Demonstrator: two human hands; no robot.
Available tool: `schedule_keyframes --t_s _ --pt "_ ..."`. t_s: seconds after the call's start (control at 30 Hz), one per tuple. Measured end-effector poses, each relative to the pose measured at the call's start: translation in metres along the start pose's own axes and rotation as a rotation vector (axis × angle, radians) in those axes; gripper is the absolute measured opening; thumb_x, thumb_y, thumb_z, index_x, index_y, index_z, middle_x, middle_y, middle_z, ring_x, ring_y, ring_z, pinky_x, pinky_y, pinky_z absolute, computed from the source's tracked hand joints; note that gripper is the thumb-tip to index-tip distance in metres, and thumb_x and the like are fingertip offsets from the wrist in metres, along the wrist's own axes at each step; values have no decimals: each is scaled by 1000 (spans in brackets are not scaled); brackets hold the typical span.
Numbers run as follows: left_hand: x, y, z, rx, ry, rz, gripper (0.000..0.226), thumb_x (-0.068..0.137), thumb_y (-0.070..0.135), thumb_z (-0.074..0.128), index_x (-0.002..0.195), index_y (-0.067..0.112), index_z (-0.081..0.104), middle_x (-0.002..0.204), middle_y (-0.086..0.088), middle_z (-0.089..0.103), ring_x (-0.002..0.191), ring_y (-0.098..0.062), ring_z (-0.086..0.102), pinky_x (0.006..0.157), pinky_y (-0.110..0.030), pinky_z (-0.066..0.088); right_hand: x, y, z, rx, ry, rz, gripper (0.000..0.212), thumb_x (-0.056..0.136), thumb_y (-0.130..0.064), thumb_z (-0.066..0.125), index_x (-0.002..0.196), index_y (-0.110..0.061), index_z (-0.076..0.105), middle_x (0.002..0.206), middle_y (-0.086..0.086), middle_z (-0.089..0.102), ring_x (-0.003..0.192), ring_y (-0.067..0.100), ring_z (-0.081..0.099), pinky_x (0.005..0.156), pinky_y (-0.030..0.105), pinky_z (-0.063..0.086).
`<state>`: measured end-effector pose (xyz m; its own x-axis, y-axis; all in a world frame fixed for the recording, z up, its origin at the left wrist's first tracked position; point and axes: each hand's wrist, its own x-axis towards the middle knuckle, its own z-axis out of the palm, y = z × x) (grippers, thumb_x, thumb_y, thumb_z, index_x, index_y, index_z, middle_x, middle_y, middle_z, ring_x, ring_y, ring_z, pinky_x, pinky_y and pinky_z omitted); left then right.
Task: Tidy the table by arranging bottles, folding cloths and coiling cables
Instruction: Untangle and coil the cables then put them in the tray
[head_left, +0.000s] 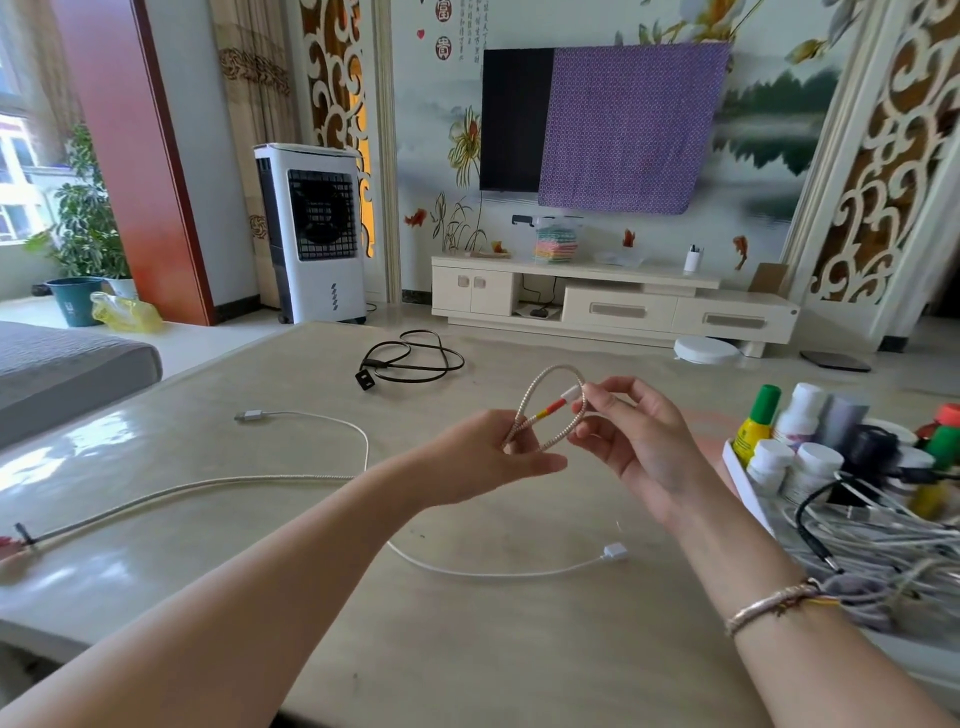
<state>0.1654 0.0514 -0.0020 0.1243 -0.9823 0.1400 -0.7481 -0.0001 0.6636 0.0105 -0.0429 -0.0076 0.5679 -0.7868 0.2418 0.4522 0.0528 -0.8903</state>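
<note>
Left hand (485, 457), right hand (631, 441) pinch braided cable (550, 410) loop; tray (740, 475) holds bottles (802, 415).

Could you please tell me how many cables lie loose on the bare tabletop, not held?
2: a black power cable coiled at the far middle, and a thin white cable near the front. More are tangled at the right, uncountable.

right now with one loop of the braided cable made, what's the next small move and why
Probably draw in more slack and lay a second loop beside the first. The left hand pinches the base of the beige braided cable, the right hand holds its plug end, and most of it trails loose leftward across the glossy beige table.
</note>
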Motion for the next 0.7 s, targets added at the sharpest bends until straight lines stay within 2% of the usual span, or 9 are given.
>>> schedule_keyframes --t_s 0.07,0.13,0.2,0.3,0.37,0.43,0.53,0.63,0.7 --pt "2 -1 3 104 103 90 32 94 36 57 69 21 42 73 8 40 60 -5 38 56 -14 31 0 1 1 50 -19 -28 10 86 -2 60 90 -9 54 84 12 70 61 18 64 62 26 57" --pt "5 -1 5 77 156 106 33 100 30 45 69 18 39 73 4 39 66 -14 37 65 -26 30 2 4 2 50 3 -56 14 88 3 55 93 -9 54 86 9 69 68 16 66 62 24 55" --pt "6 1 3 -200 198 26 33 103 27 39 72 16 43 72 1 43 71 -17 41 70 -29 32 2 9 2 -89 59 -62 22 90 9 48 96 -12 53 91 5 65 73 13 66 62 22 49" --pt "5 6 -12 -900 184 -64 27 103 24 40 79 12 46 72 -4 53 75 -19 58 72 -26 47 -1 20 5 -442 22 -61 32 89 9 44 103 -18 53 108 1 64 93 13 64 73 25 45" --pt "1 10 -22 -1245 119 -54 29 102 25 39 79 10 45 70 -5 53 71 -21 64 70 -27 55 -5 25 8 -603 -112 -41 32 87 2 48 108 -21 55 115 -5 64 108 13 60 85 26 47" --pt "-3 13 -30 -1417 75 -14 33 103 25 38 74 10 45 69 -6 52 67 -20 65 69 -29 58 -9 30 15 -696 -290 25 37 80 -12 56 116 -22 57 122 -6 62 118 8 55 100 30 44" --pt "-5 15 -33 -1500 80 1 37 103 24 37 71 9 46 67 -7 51 66 -21 64 68 -30 58 -13 35 22 -636 -595 135 48 76 -11 54 123 -19 61 133 -4 59 130 5 46 108 33 35" --pt "-3 13 -36 -1506 130 6 37 103 24 38 70 8 46 66 -8 51 63 -21 64 70 -32 59 -16 38 28 -423 -826 233 37 80 1 50 107 -17 67 134 6 58 133 15 45 103 30 33" --pt "-1 10 -38 -1519 150 5 38 103 24 38 70 8 46 65 -8 51 63 -21 64 71 -33 59 -15 41 30 -327 -871 299 32 82 4 43 93 -16 65 130 15 60 133 22 45 106 31 33"
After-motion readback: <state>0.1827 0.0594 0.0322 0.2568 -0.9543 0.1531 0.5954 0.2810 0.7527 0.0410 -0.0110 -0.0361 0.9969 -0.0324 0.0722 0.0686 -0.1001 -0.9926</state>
